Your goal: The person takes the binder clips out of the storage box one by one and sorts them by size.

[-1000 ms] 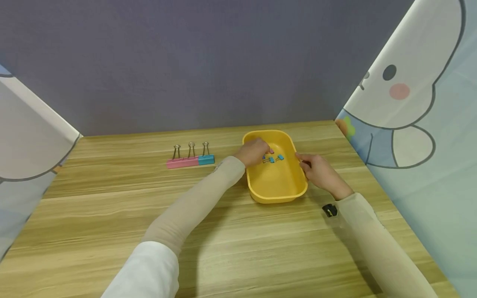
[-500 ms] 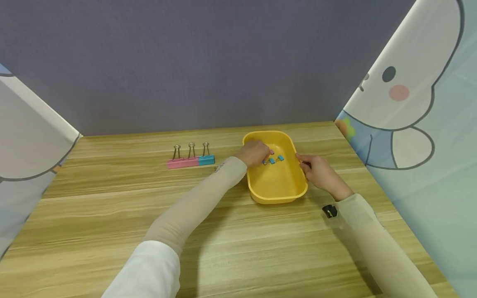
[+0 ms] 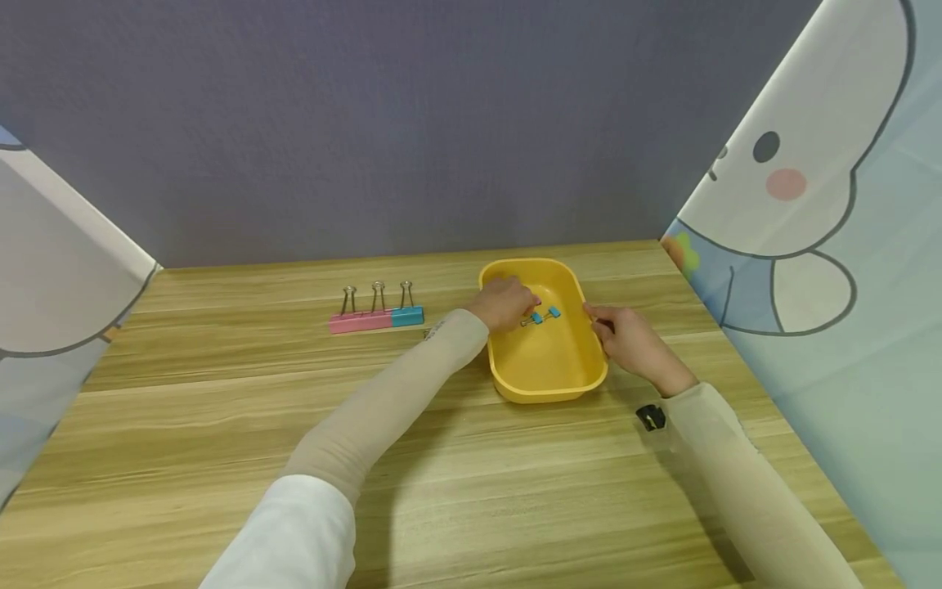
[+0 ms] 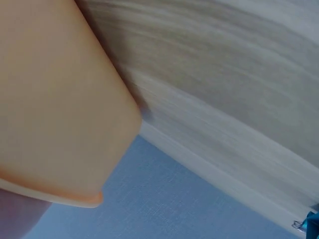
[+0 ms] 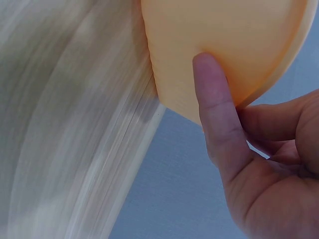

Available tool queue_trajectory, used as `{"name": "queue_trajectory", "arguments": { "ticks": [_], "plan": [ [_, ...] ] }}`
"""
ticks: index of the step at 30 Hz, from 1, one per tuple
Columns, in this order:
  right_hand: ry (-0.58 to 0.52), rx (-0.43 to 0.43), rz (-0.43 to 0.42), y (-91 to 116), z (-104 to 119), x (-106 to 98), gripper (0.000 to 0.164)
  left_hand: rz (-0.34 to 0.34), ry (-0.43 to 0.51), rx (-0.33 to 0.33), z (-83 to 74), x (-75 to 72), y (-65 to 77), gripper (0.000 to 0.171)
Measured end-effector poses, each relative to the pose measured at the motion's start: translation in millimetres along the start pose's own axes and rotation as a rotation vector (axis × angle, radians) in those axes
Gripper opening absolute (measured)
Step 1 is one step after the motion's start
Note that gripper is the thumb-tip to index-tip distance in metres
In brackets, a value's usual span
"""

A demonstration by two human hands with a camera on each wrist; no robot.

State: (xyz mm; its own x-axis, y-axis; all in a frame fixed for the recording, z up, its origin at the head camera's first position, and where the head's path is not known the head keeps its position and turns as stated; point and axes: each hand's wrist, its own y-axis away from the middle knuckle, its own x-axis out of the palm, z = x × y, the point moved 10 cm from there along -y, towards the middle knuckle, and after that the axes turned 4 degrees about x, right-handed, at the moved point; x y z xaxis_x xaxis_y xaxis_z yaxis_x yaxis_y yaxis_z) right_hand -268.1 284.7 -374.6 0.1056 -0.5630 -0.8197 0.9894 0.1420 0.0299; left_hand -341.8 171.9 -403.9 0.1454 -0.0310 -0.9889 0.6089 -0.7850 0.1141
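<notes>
A yellow plastic tray (image 3: 540, 396) stands on the wooden table. Reaching over its left rim, my left hand (image 3: 503, 304) has its fingers down inside, beside several small binder clips. Two blue binder clips (image 3: 545, 316) lie just right of those fingers, and a bit of a pink binder clip (image 3: 538, 302) shows at the fingertips. The fingertips are mostly hidden, so whether they pinch a clip cannot be seen. My right hand (image 3: 629, 339) holds the tray's right rim. In the right wrist view its thumb (image 5: 212, 89) presses the outer wall, with the other fingers across the rim.
Left of the tray, large pink binder clips (image 3: 361, 321) and a blue one (image 3: 408, 316) stand in a row, handles up. A small metal piece peeks out behind the left sleeve (image 3: 456, 339). A black object (image 3: 651, 417) is by the right cuff. A grey panel (image 3: 412, 131) rises behind the table.
My left hand has shifted slightly right and down in the tray, and its fingers now cover the dark blue clip seen earlier. The right hand and tray have stayed in place.
</notes>
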Motion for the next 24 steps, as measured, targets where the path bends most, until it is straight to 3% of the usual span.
{"name": "queue_trajectory", "arguments": {
  "ticks": [4, 9, 13, 18, 22, 24],
  "plan": [
    [0.003, -0.011, -0.006, 0.5, 1.8, -1.1, 0.038, 0.008, -0.026, 0.01, -2.4, -2.2, 0.4, 0.004],
    [0.002, -0.009, -0.006, 1.2, 1.8, -1.7, 0.038, -0.008, 0.021, -0.021, -0.2, -5.0, -1.0, 0.037],
    [-0.001, -0.009, -0.005, 1.4, 1.9, -1.4, 0.038, -0.006, 0.049, -0.059, 3.1, -2.8, -1.9, 0.044],
    [-0.007, 0.0, 0.0, 1.8, 1.4, -1.1, 0.038, -0.015, 0.027, -0.083, 5.0, -1.8, -2.2, 0.039],
    [-0.017, 0.009, 0.011, 2.2, 0.6, -0.5, 0.039, -0.052, 0.042, -0.064, 5.0, -3.4, -2.8, 0.034],
    [-0.02, 0.009, 0.013, 2.5, 0.2, -0.3, 0.039, -0.082, 0.05, -0.045, 4.7, -5.9, -2.8, 0.021]
  ]
}}
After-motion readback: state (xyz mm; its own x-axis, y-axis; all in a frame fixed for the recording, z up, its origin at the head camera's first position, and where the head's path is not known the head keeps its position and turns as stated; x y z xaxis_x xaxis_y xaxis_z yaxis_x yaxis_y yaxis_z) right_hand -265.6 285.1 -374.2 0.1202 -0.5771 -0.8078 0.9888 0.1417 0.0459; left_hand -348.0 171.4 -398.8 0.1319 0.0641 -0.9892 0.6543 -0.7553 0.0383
